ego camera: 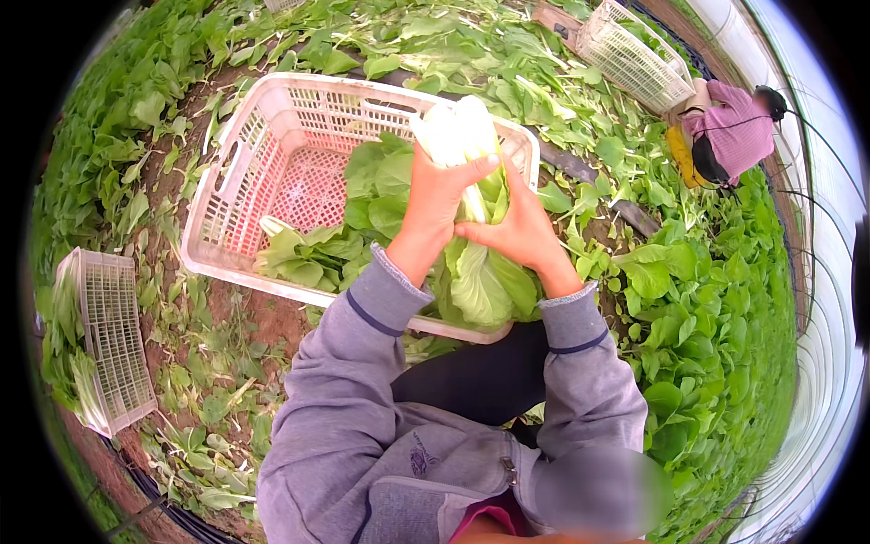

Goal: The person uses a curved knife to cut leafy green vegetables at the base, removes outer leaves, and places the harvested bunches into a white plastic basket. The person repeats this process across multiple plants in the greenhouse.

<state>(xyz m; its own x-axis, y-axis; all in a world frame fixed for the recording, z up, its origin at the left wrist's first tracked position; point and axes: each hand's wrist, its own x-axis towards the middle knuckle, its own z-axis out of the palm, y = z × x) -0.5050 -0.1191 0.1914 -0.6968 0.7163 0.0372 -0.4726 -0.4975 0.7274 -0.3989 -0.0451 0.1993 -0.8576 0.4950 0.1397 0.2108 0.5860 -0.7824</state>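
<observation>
Both my hands grip a bunch of leafy greens (479, 272) with thick white stalks, held over the right part of a white plastic crate (234, 163). My left hand (442, 194) wraps the stalks from the left, its thumb across them. On the right side, my right hand (513, 224) clasps the bunch lower down, the thumb pointing left. The white stalk bases point away from me and the leaves hang towards me. More leafy greens (387, 180) lie in the crate beneath and left of my hands; its reddish mesh floor shows at the left.
A crate of greens (115, 340) stands at the left. Another crate (635, 58) stands at the upper right beside a crouching person in a pink top (734, 132). Loose leaves cover the soil. Growing greens (720, 326) line the right, by plastic sheeting (815, 367).
</observation>
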